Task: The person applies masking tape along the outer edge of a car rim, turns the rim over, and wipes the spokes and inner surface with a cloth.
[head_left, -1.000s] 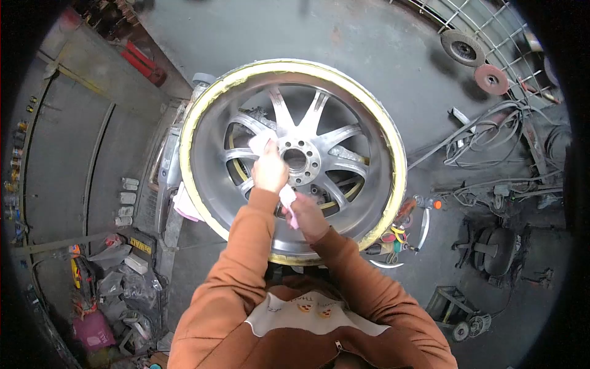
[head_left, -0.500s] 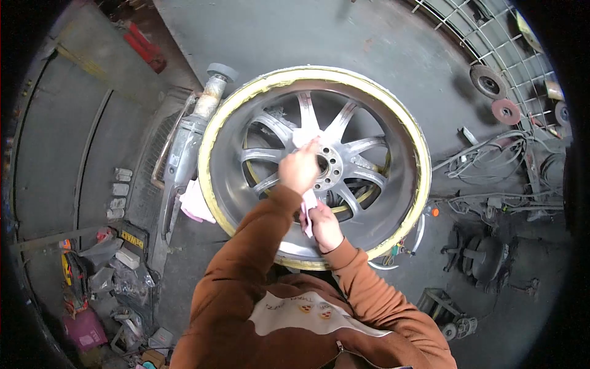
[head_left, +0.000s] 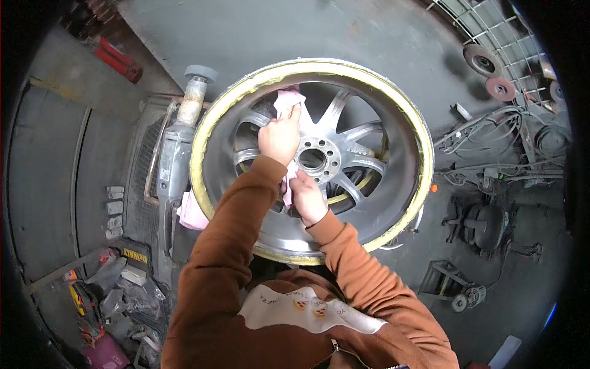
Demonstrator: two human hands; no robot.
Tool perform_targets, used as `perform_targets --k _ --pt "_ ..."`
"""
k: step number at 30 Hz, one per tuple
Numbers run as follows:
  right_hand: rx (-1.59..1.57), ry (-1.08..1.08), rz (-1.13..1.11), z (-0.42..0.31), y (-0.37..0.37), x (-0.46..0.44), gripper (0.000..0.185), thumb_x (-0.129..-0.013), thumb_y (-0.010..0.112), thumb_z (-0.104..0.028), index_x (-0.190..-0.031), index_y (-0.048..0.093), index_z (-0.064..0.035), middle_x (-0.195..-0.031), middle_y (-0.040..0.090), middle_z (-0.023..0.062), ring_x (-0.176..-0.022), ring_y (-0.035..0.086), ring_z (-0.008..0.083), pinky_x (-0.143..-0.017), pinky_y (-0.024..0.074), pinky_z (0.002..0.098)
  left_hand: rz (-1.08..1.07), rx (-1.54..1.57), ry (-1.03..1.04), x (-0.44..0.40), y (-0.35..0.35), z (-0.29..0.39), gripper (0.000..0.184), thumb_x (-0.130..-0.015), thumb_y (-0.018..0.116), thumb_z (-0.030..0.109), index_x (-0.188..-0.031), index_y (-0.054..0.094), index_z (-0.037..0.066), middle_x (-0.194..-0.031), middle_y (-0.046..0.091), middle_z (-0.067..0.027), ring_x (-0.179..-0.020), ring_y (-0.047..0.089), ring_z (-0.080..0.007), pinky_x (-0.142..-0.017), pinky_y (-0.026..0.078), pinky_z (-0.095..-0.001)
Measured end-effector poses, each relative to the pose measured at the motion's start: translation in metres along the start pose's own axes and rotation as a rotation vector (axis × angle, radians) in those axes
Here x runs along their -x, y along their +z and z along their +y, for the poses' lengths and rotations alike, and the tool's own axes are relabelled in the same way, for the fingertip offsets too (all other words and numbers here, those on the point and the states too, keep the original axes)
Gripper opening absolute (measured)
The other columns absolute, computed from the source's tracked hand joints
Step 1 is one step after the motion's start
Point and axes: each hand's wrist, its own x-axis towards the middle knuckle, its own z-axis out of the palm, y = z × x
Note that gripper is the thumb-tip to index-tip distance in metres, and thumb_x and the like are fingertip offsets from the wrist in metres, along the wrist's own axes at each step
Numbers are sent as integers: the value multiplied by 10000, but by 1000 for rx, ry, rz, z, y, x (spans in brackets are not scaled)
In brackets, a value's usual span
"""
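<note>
A silver multi-spoke wheel rim [head_left: 362,165] lies face up, with yellow tape around its edge [head_left: 422,169]. My left hand [head_left: 280,136] presses one end of a pink cloth [head_left: 289,98] onto a spoke at the upper left, near the rim's inner wall. The cloth runs down under that hand to my right hand [head_left: 307,195], whose fingers pinch its lower end just below the hub. Part of the cloth between the hands is hidden.
A grey power tool [head_left: 175,157] lies left of the rim, beside another pink cloth [head_left: 193,212]. Plastic bags [head_left: 114,304] lie lower left. Grinding discs [head_left: 482,60] hang on a wire mesh at upper right, above coiled cables [head_left: 485,132]. A dark stool [head_left: 485,226] stands at right.
My left hand has moved up and outward along a spoke with the cloth. My right hand has shifted slightly up and left, still pinching the cloth. The camera view has shifted too.
</note>
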Motion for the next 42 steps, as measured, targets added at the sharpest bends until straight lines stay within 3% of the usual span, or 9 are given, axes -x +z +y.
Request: perform_targets --k 4,6,11,17,22,33,36,38,42 --pt "48 22 -63 20 -11 9 199 -863 365 -49 -956 541 -44 -707 536 18 -531 482 104 -469 399 232 -224 54 -47 20 -3 4 438 -805 448 101 -1234 530 120 -1090 641 -66 -854 654 -313 -693 533 -424" --pt "39 32 -86 26 -13 23 214 -861 365 -48 -981 542 -39 -706 535 18 -524 476 106 -469 396 232 -196 205 100 36 1 -3 439 -772 467 68 -1197 566 113 -1107 638 -79 -874 649 -305 -726 527 -417" --pt "8 1 -148 26 -12 24 243 -859 368 -68 -1031 535 -30 -697 527 25 -501 462 121 -466 381 236 -159 121 173 28 -3 -6 428 -798 469 117 -1220 545 128 -1047 642 -95 -758 658 -301 -667 529 -423" --pt "-1 -53 -64 -8 -16 7 162 -857 386 -96 -887 534 -39 -670 521 29 -472 450 126 -457 378 251 82 32 -4 -3 -7 23 464 -807 466 107 -1269 433 79 -1137 589 -127 -707 659 -315 -615 535 -434" --pt "12 -17 -49 -11 -37 -1 162 -860 391 -96 -857 546 -50 -656 529 20 -520 484 122 -464 392 251 -55 51 -212 -6 11 30 503 -805 443 82 -1307 411 84 -1224 546 -141 -793 651 -373 -698 524 -472" --pt "2 -42 -47 -2 -37 3 149 -892 400 -117 -874 533 -52 -679 529 19 -513 482 113 -442 380 246 102 155 -189 -8 7 33 512 -798 471 86 -1305 416 39 -1277 522 -164 -822 633 -405 -741 514 -472" --pt "20 -22 -28 -3 -40 8 151 -888 400 -115 -865 537 -55 -678 526 17 -513 478 112 -444 377 244 92 101 -168 -1 16 33 484 -815 439 120 -1294 438 45 -1186 572 -189 -743 647 -387 -678 519 -465" --pt "35 -19 -13 -2 -40 12 153 -885 399 -114 -859 538 -56 -677 523 16 -512 475 111 -444 374 243 -152 15 -169 7 14 34 457 -827 425 137 -1275 458 56 -1173 582 -174 -763 655 -368 -708 518 -462" --pt "-2 -33 -155 9 -40 24 155 -872 395 -107 -872 540 -54 -682 515 12 -529 470 103 -475 385 236 -305 -54 -62 21 -3 37 456 -830 428 146 -1278 456 68 -1129 603 -168 -774 662 -351 -709 522 -454"
